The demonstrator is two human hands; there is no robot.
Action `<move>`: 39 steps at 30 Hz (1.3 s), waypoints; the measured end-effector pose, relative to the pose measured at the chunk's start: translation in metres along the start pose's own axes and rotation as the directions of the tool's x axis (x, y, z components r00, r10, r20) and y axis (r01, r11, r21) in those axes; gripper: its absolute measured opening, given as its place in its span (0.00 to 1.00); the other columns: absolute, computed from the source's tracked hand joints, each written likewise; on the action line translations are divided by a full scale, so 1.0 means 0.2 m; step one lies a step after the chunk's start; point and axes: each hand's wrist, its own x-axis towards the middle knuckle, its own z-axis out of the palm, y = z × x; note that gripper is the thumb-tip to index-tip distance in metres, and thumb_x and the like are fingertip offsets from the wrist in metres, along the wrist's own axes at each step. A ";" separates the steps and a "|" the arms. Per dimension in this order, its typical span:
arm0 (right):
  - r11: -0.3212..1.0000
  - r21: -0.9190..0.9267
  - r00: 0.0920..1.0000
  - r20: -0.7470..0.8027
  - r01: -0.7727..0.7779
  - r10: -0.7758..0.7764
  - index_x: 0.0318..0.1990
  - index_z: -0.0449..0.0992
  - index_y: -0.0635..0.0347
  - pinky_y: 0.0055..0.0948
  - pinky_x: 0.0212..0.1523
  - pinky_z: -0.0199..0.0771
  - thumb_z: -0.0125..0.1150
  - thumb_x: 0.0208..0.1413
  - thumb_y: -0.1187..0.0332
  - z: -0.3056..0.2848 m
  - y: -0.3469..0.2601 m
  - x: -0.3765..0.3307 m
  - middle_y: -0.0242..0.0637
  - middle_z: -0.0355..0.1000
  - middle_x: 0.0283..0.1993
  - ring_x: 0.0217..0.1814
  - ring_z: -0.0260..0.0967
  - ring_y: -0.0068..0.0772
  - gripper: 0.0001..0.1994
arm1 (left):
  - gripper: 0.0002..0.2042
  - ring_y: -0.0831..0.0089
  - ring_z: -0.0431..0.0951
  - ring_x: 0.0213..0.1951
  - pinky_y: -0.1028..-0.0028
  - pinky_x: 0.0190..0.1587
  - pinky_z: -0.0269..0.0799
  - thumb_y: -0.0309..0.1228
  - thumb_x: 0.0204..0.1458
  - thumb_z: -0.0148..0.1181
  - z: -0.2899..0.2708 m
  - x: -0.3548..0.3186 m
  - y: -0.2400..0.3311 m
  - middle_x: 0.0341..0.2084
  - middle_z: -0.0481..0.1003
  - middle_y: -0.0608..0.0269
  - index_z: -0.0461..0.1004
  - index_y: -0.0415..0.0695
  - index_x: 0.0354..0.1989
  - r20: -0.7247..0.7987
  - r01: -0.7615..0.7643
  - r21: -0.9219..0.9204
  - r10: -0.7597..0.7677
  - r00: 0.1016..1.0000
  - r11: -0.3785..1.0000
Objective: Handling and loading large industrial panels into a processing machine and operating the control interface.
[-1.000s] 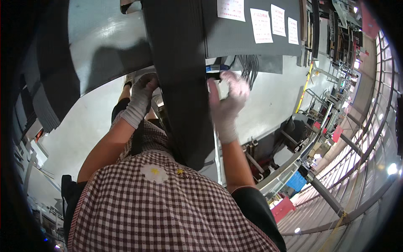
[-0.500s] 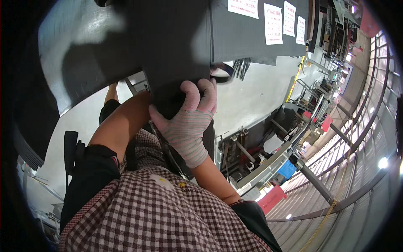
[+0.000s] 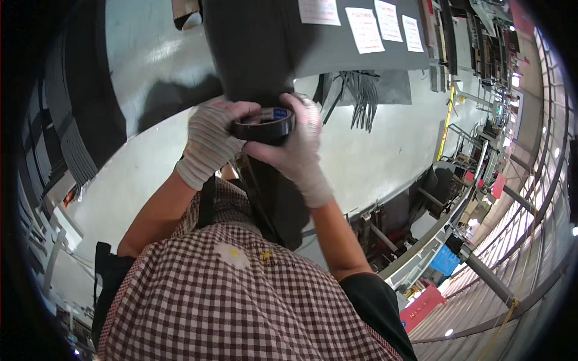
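A roll of black tape with a pale inner core is held between my two gloved hands. My left hand closes on the roll's left side, thumb and fingers at its rim. Opposite it, my right hand grips the right side, with fingers over the far edge and the thumb in front. Just beyond the roll lies a dark flat panel, which reaches away from me. Below the hands a black sheet-like piece hangs down in front of my checked apron. Whether any tape is pulled off the roll I cannot tell.
White printed paper slips lie on the dark panel's right part. Thin black strips dangle over its edge. Stacked dark sheets stand at the left. A yellow bar and a frame with a blue box are at the right.
My left hand has come out from behind the dark panel and now grips the tape roll. My right hand has left the panel's near end and holds the roll too.
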 end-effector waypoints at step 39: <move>0.993 -0.111 0.988 0.139 -0.044 0.060 0.51 0.74 0.63 0.47 0.54 0.65 0.45 0.62 0.53 -0.02 0.28 0.01 0.53 0.73 0.46 0.51 0.69 0.55 0.23 | 0.25 0.67 0.68 0.54 0.69 0.56 0.64 0.41 0.62 0.50 0.29 -0.01 -0.04 0.54 0.68 0.53 0.60 0.37 0.62 -0.192 0.144 -0.773 -0.443 0.876 0.618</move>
